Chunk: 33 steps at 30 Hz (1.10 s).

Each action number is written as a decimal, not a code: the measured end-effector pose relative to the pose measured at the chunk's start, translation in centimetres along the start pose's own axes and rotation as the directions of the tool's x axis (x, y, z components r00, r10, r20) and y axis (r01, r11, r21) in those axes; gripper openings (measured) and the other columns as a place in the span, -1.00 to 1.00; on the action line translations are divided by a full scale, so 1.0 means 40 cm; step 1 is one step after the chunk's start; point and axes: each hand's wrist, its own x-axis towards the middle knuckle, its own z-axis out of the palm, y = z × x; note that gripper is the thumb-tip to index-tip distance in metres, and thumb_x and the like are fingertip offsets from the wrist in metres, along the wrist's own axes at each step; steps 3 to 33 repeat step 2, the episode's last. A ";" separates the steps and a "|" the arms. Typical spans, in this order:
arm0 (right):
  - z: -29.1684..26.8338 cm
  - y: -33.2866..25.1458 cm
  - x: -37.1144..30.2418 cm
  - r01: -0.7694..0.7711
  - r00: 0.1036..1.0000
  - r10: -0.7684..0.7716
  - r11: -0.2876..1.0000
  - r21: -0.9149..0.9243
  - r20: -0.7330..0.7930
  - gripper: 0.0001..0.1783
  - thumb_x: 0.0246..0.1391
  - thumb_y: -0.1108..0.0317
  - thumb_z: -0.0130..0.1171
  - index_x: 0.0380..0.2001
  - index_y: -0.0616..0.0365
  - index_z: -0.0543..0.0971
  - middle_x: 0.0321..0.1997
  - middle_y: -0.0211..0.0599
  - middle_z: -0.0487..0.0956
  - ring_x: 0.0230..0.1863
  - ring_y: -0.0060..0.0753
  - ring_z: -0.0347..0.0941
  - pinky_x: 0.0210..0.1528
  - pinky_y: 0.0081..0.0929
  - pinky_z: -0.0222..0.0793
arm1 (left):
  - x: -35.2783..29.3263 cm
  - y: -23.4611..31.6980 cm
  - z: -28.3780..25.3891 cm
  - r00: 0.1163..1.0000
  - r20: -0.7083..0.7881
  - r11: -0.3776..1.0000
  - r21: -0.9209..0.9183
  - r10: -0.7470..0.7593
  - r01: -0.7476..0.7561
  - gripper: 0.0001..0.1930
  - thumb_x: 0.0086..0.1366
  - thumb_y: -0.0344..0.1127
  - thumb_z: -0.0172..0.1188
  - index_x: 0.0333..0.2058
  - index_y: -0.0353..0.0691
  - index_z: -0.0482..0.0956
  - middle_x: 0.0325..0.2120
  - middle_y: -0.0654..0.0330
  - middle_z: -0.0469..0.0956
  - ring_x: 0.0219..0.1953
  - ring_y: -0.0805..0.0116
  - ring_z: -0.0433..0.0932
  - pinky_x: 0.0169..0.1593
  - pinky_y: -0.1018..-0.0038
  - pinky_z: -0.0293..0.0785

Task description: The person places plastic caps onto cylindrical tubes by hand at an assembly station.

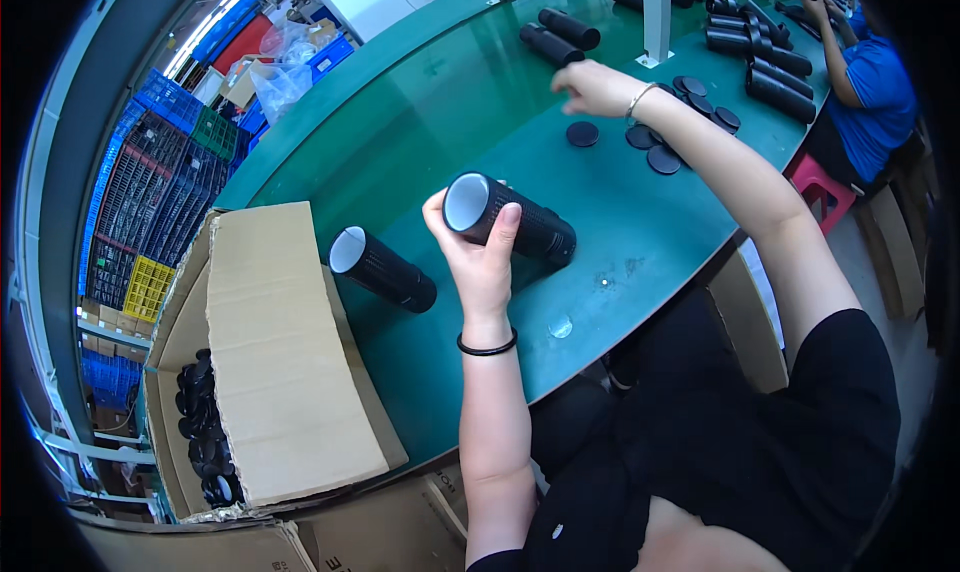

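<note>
My left hand point(475, 262) is closed around a black tube point(535, 234) with a white inside; its open end tilts up toward me, and the thumb lies along its side. Left of that hand, a second black tube point(390, 272) of the same kind lies on the green table point(440, 382). My right arm stretches to the far side, where my right hand point(598, 90) hovers with fingers bent but apart and nothing visible in them. Just beyond it lie two black tubes point(555, 47). A single round black cap point(582, 134) lies below that hand, with several more caps point(664, 159) to its right.
A cardboard box point(290, 372) at the left holds many black discs point(205, 432). A white post point(656, 22) rises from the table at the back. More black tubes point(780, 90) lie at the far right, near a co-worker in a blue shirt point(880, 92). A clear round piece point(560, 327) lies near the front edge.
</note>
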 end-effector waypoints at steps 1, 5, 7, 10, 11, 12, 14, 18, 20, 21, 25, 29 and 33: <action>0.040 0.057 0.001 -0.037 0.996 0.048 0.990 -0.139 0.079 -0.39 -0.16 0.24 0.38 0.02 0.17 0.49 -0.17 -0.04 0.59 -0.10 -0.10 0.53 -0.03 -0.34 0.43 | 0.001 0.011 -0.007 0.999 0.052 1.000 -0.026 -0.003 0.005 -0.26 0.02 -0.26 0.45 0.06 -0.23 0.13 -0.09 0.08 0.35 -0.04 0.28 0.41 0.06 0.35 0.36; 0.107 0.179 -0.002 -0.065 0.988 0.071 0.997 -0.045 0.140 -0.26 -0.20 0.19 0.40 0.13 0.02 0.43 -0.04 0.05 0.54 -0.03 -0.06 0.50 0.11 -0.35 0.37 | 0.007 0.011 0.005 0.993 0.122 0.998 -0.067 -0.009 0.017 -0.26 0.02 -0.26 0.45 0.07 -0.23 0.13 -0.07 0.06 0.33 -0.02 0.30 0.40 0.07 0.36 0.36; 0.107 0.179 -0.002 -0.065 0.988 0.071 0.997 -0.045 0.140 -0.26 -0.20 0.19 0.40 0.13 0.02 0.43 -0.04 0.05 0.54 -0.03 -0.06 0.50 0.11 -0.35 0.37 | 0.007 0.011 0.005 0.993 0.122 0.998 -0.067 -0.009 0.017 -0.26 0.02 -0.26 0.45 0.07 -0.23 0.13 -0.07 0.06 0.33 -0.02 0.30 0.40 0.07 0.36 0.36; 0.107 0.179 -0.002 -0.065 0.988 0.071 0.997 -0.045 0.140 -0.26 -0.20 0.19 0.40 0.13 0.02 0.43 -0.04 0.05 0.54 -0.03 -0.06 0.50 0.11 -0.35 0.37 | 0.007 0.011 0.005 0.993 0.122 0.998 -0.067 -0.009 0.017 -0.26 0.02 -0.26 0.45 0.07 -0.23 0.13 -0.07 0.06 0.33 -0.02 0.30 0.40 0.07 0.36 0.36; 0.107 0.179 -0.002 -0.065 0.988 0.071 0.997 -0.045 0.140 -0.26 -0.20 0.19 0.40 0.13 0.02 0.43 -0.04 0.05 0.54 -0.03 -0.06 0.50 0.11 -0.35 0.37 | 0.007 0.011 0.005 0.993 0.122 0.998 -0.067 -0.009 0.017 -0.26 0.02 -0.26 0.45 0.07 -0.23 0.13 -0.07 0.06 0.33 -0.02 0.30 0.40 0.07 0.36 0.36; 0.107 0.179 -0.002 -0.065 0.988 0.071 0.997 -0.045 0.140 -0.26 -0.20 0.19 0.40 0.13 0.02 0.43 -0.04 0.05 0.54 -0.03 -0.06 0.50 0.11 -0.35 0.37 | 0.007 0.011 0.005 0.993 0.122 0.998 -0.067 -0.009 0.017 -0.26 0.02 -0.26 0.45 0.07 -0.23 0.13 -0.07 0.06 0.33 -0.02 0.30 0.40 0.07 0.36 0.36; 0.107 0.179 -0.002 -0.065 0.988 0.071 0.997 -0.045 0.140 -0.26 -0.20 0.19 0.40 0.13 0.02 0.43 -0.04 0.05 0.54 -0.03 -0.06 0.50 0.11 -0.35 0.37 | 0.007 0.011 0.005 0.993 0.122 0.998 -0.067 -0.009 0.017 -0.26 0.02 -0.26 0.45 0.07 -0.23 0.13 -0.07 0.06 0.33 -0.02 0.30 0.40 0.07 0.36 0.36; 0.107 0.179 -0.002 -0.065 0.988 0.071 0.997 -0.045 0.140 -0.26 -0.20 0.19 0.40 0.13 0.02 0.43 -0.04 0.05 0.54 -0.03 -0.06 0.50 0.11 -0.35 0.37 | 0.007 0.011 0.005 0.993 0.122 0.998 -0.067 -0.009 0.017 -0.26 0.02 -0.26 0.45 0.07 -0.23 0.13 -0.07 0.06 0.33 -0.02 0.30 0.40 0.07 0.36 0.36; 0.107 0.179 -0.002 -0.065 0.988 0.071 0.997 -0.045 0.140 -0.26 -0.20 0.19 0.40 0.13 0.02 0.43 -0.04 0.05 0.54 -0.03 -0.06 0.50 0.11 -0.35 0.37 | 0.007 0.011 0.005 0.993 0.122 0.998 -0.067 -0.009 0.017 -0.26 0.02 -0.26 0.45 0.07 -0.23 0.13 -0.07 0.06 0.33 -0.02 0.30 0.40 0.07 0.36 0.36; 0.107 0.179 -0.002 -0.065 0.988 0.071 0.997 -0.045 0.140 -0.26 -0.20 0.19 0.40 0.13 0.02 0.43 -0.04 0.05 0.54 -0.03 -0.06 0.50 0.11 -0.35 0.37 | 0.007 0.011 0.005 0.993 0.122 0.998 -0.067 -0.009 0.017 -0.26 0.02 -0.26 0.45 0.07 -0.23 0.13 -0.07 0.06 0.33 -0.02 0.30 0.40 0.07 0.36 0.36; 0.107 0.179 -0.002 -0.065 0.988 0.071 0.997 -0.045 0.140 -0.26 -0.20 0.19 0.40 0.13 0.02 0.43 -0.04 0.05 0.54 -0.03 -0.06 0.50 0.11 -0.35 0.37 | 0.007 0.011 0.005 0.993 0.122 0.998 -0.067 -0.009 0.017 -0.26 0.02 -0.26 0.45 0.07 -0.23 0.13 -0.07 0.06 0.33 -0.02 0.30 0.40 0.07 0.36 0.36; 0.107 0.179 -0.002 -0.065 0.988 0.071 0.997 -0.045 0.140 -0.26 -0.20 0.19 0.40 0.13 0.02 0.43 -0.04 0.05 0.54 -0.03 -0.06 0.50 0.11 -0.35 0.37 | 0.007 0.011 0.005 0.993 0.122 0.998 -0.067 -0.009 0.017 -0.26 0.02 -0.26 0.45 0.07 -0.23 0.13 -0.07 0.06 0.33 -0.02 0.30 0.40 0.07 0.36 0.36; 0.107 0.179 -0.002 -0.065 0.988 0.071 0.997 -0.045 0.140 -0.26 -0.20 0.19 0.40 0.13 0.02 0.43 -0.04 0.05 0.54 -0.03 -0.06 0.50 0.11 -0.35 0.37 | 0.007 0.011 0.005 0.993 0.122 0.998 -0.067 -0.009 0.017 -0.26 0.02 -0.26 0.45 0.07 -0.23 0.13 -0.07 0.06 0.33 -0.02 0.30 0.40 0.07 0.36 0.36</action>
